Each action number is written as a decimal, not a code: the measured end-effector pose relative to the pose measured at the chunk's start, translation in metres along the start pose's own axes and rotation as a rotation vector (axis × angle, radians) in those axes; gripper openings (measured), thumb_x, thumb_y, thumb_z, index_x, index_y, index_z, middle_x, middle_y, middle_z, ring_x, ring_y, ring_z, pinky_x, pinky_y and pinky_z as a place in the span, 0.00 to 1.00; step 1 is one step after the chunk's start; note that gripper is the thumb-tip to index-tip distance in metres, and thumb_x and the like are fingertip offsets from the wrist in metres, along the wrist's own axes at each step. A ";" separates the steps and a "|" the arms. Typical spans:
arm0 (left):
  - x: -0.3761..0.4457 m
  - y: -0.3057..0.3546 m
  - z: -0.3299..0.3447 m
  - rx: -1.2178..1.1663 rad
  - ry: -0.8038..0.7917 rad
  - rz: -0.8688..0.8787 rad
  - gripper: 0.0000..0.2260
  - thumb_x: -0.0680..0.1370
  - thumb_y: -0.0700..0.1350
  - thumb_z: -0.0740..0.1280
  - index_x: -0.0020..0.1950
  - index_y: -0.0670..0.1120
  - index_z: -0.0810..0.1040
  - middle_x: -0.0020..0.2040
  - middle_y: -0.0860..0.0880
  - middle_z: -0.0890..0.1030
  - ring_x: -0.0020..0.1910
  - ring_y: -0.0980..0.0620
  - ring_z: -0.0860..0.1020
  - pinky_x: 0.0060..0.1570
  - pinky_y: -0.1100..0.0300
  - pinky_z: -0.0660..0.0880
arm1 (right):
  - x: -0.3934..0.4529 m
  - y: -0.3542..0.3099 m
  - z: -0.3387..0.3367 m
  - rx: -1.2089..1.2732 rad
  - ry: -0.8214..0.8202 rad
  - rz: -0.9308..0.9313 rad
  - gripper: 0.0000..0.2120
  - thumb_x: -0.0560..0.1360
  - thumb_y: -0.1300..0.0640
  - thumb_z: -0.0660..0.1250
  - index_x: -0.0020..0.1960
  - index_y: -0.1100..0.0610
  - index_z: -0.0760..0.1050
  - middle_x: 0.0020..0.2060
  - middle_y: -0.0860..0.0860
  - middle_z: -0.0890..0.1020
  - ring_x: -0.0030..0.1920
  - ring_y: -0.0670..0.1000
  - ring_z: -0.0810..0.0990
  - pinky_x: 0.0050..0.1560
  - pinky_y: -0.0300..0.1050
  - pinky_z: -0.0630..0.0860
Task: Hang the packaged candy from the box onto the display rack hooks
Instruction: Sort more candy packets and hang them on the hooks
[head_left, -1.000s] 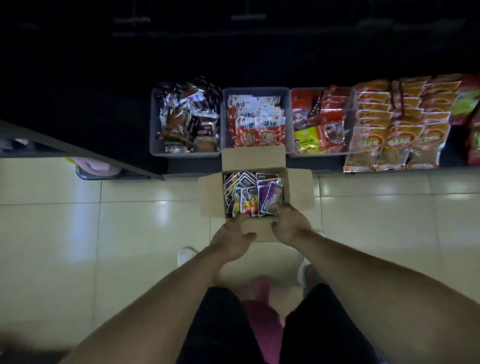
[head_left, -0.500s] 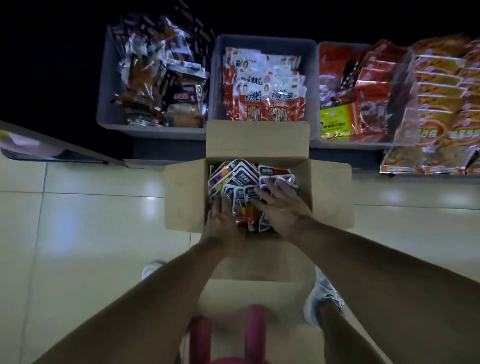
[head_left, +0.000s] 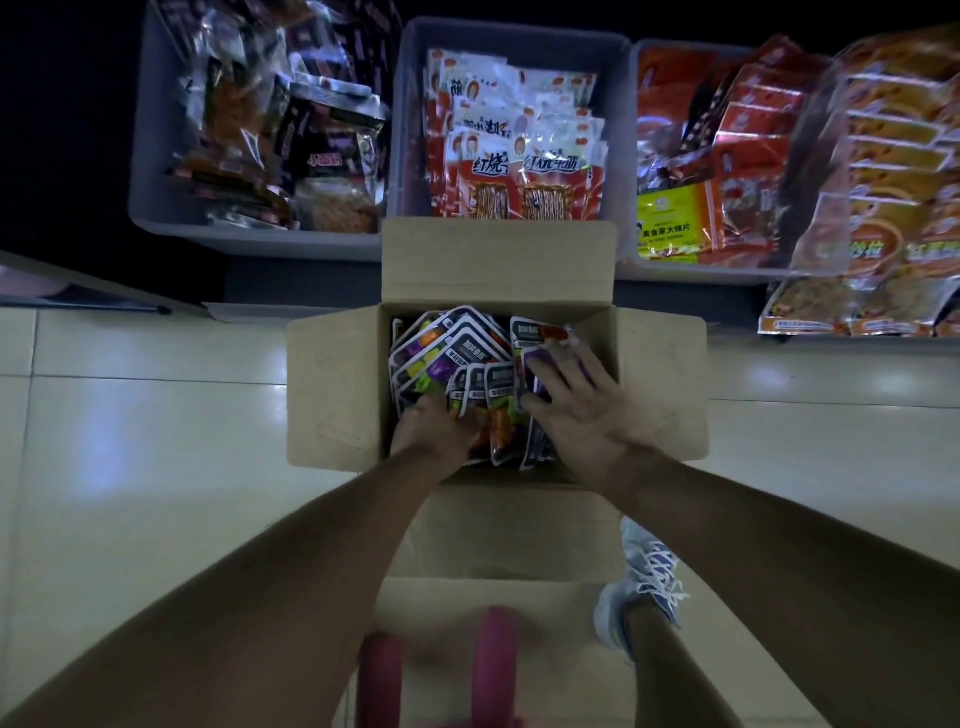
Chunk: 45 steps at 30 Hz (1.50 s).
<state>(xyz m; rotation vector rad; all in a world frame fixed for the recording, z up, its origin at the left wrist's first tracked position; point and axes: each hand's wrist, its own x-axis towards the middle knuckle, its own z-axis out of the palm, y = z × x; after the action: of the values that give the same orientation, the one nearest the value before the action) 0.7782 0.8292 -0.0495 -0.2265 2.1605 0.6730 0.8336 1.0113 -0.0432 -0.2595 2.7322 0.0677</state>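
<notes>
An open cardboard box (head_left: 332, 389) stands on the tiled floor in front of me with its flaps folded outward. Several colourful candy packets (head_left: 457, 348) with dark headers fill it, some upright and some leaning. My left hand (head_left: 428, 431) is inside the box at the near left, its fingers curled down around the lower edges of a few packets. My right hand (head_left: 576, 410) lies over the packets on the right, with its fingers spread on a purple packet (head_left: 535, 364) and the thumb against the stack's side.
Three grey bins (head_left: 156, 171) of snack packs line the low shelf just behind the box. Orange snack bags (head_left: 883, 156) are stacked at the far right. My shoe (head_left: 644, 587) and a pink stool frame (head_left: 498, 670) are close below. A shelf edge (head_left: 78, 296) juts in at left.
The view has dropped closer to the box. Both hands went from its near edge into it, and my left hand now digs into the packets while my right spreads over them.
</notes>
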 end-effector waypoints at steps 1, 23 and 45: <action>-0.002 0.000 -0.002 0.032 0.008 0.016 0.17 0.81 0.54 0.68 0.67 0.47 0.76 0.61 0.43 0.83 0.57 0.40 0.81 0.56 0.48 0.80 | -0.004 0.000 -0.003 0.062 -0.002 -0.016 0.24 0.70 0.52 0.74 0.65 0.51 0.80 0.73 0.57 0.74 0.78 0.60 0.62 0.79 0.56 0.46; -0.046 -0.025 -0.046 0.299 0.207 0.545 0.35 0.79 0.53 0.69 0.81 0.42 0.60 0.82 0.41 0.62 0.84 0.44 0.53 0.81 0.54 0.42 | 0.061 -0.012 -0.027 0.459 -0.113 0.006 0.18 0.73 0.54 0.75 0.62 0.47 0.82 0.66 0.57 0.78 0.73 0.57 0.67 0.72 0.42 0.53; -0.063 -0.018 -0.049 -0.007 0.113 0.217 0.20 0.71 0.52 0.77 0.63 0.55 0.84 0.53 0.51 0.88 0.51 0.51 0.86 0.49 0.59 0.82 | 0.010 0.013 -0.062 0.848 -0.085 0.103 0.25 0.74 0.71 0.66 0.65 0.49 0.79 0.64 0.51 0.81 0.65 0.52 0.79 0.63 0.52 0.77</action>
<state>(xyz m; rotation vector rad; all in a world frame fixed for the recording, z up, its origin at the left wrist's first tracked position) 0.7922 0.7832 0.0170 -0.0332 2.3127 0.8070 0.7990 1.0171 0.0102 0.1258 2.4258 -0.9924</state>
